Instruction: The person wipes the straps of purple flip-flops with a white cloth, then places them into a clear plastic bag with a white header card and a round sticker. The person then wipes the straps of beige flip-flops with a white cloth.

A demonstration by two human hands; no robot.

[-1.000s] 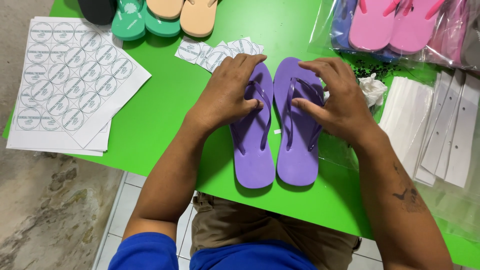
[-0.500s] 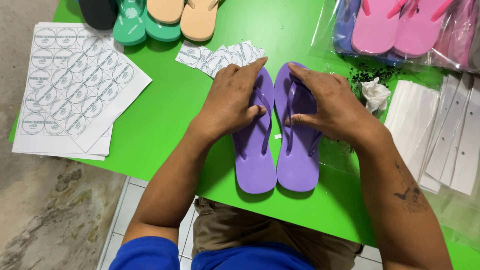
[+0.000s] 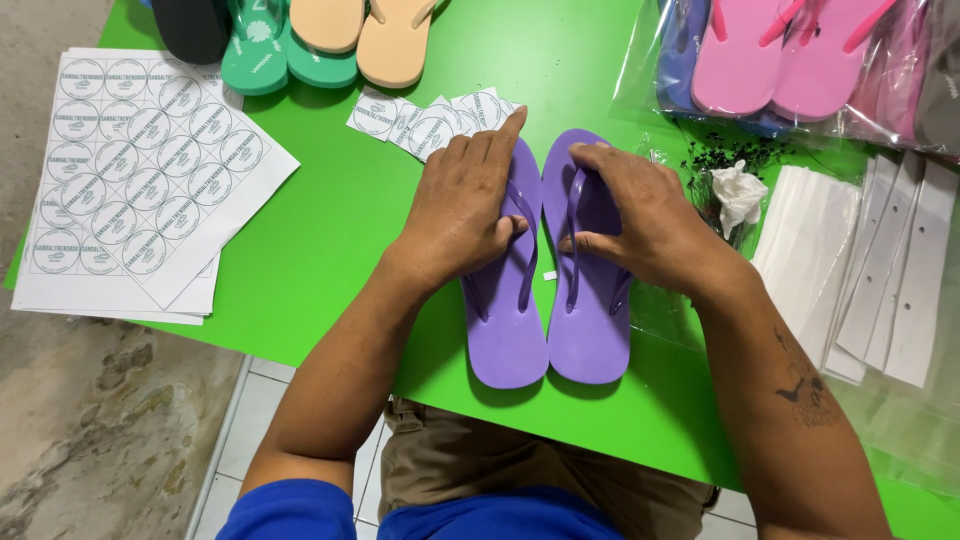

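Lining up a purple flip-flop pair [image 3: 545, 290] side by side, near centre of the green table [image 3: 330, 210]. Left hand [image 3: 462, 205] flat on the left sandal, right hand [image 3: 640, 220] pinching the right strap. Probably next: squaring both soles flush.

Two purple flip-flops lay flat, side by side and nearly touching, on the green table, toes pointing away from the person. The left sandal [image 3: 505, 330] and right sandal [image 3: 588, 335] faced straps-up, their front halves covered.
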